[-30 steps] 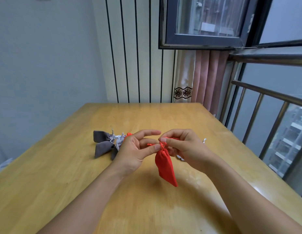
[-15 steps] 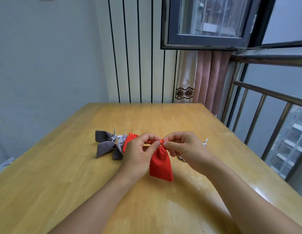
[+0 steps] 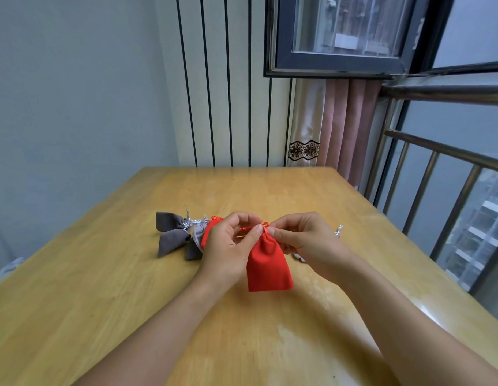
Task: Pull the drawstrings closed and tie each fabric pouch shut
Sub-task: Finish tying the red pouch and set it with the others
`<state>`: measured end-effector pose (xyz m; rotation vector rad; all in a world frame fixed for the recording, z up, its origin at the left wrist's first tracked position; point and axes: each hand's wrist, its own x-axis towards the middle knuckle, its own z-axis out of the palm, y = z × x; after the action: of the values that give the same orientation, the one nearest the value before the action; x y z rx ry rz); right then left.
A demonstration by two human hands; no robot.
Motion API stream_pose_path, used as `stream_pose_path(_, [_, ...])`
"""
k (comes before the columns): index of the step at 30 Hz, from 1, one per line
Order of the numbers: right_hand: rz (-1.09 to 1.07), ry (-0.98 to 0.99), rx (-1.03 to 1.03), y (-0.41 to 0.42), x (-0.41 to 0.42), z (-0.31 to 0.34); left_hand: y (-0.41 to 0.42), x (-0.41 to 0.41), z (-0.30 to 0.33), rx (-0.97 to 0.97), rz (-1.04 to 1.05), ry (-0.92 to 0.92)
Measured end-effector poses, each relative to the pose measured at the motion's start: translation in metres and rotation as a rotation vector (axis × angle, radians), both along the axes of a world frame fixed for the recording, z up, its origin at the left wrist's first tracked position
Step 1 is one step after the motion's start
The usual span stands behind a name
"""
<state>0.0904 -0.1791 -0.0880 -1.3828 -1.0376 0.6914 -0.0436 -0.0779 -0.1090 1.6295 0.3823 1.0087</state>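
Observation:
A red fabric pouch (image 3: 267,266) hangs between my hands just over the wooden table (image 3: 108,288), its neck gathered tight. My left hand (image 3: 228,247) pinches the red drawstring at the neck with thumb and fingers. From the other side my right hand (image 3: 303,239) pinches the same drawstring. Left of my hands lie two dark grey pouches (image 3: 171,235) with silver cords, a light grey pouch (image 3: 199,236) and another red pouch (image 3: 210,228), partly hidden behind my left hand.
A silver cord end (image 3: 338,231) pokes out behind my right hand, from something hidden. A metal railing (image 3: 426,174) runs along the table's right side. A curtain (image 3: 339,129) and a striped wall stand beyond the far edge.
The red pouch has swung from hanging at a slant to hanging straight down, lower toward the table. My left fingers have curled in and now pinch the drawstring close to my right hand.

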Motion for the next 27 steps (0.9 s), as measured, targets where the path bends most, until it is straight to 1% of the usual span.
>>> stream_pose_path(2, [0.018,-0.011,0.005,0.0,-0.0006,0.0013,0.001,-0.0002,0.002,-0.182,-0.115,-0.042])
stream_pose_path(3, [0.02,-0.024,0.009,0.0002,-0.0006,0.0017,0.0021,-0.0005,0.0021,-0.247,-0.169,-0.057])
stream_pose_path(4, [0.024,-0.036,0.008,0.0001,-0.0009,0.0023,0.0035,-0.0004,0.0018,-0.273,-0.198,-0.066])
stream_pose_path(6, [0.048,-0.03,0.011,-0.0008,-0.0014,0.0027,0.0046,-0.0002,0.0019,-0.215,-0.174,-0.065])
stream_pose_path(10, [0.078,0.062,-0.014,-0.0031,-0.0009,0.0038,0.0008,0.0,0.0023,0.004,-0.018,-0.035])
stream_pose_path(12, [0.097,0.082,-0.022,-0.0041,-0.0032,0.0063,0.0,-0.0012,0.0022,0.062,0.02,-0.049])
stream_pose_path(14, [0.096,0.054,-0.03,-0.0042,-0.0059,0.007,-0.0006,-0.0023,0.0026,0.097,0.038,-0.064])
stream_pose_path(17, [0.056,0.02,-0.045,-0.0041,-0.0079,0.0057,0.0004,-0.0018,0.0018,0.039,0.0,-0.05])
stream_pose_path(21, [0.059,0.053,-0.071,-0.0046,-0.0064,0.0067,0.0043,-0.0005,-0.0006,-0.082,-0.097,-0.035])
stream_pose_path(24, [0.083,0.115,-0.074,-0.0044,-0.0046,0.0048,0.0043,0.0005,-0.0011,-0.029,-0.117,0.005])
stream_pose_path(27, [0.172,0.214,-0.049,-0.0027,-0.0046,0.0025,0.0061,-0.001,0.0019,0.001,-0.163,0.019])
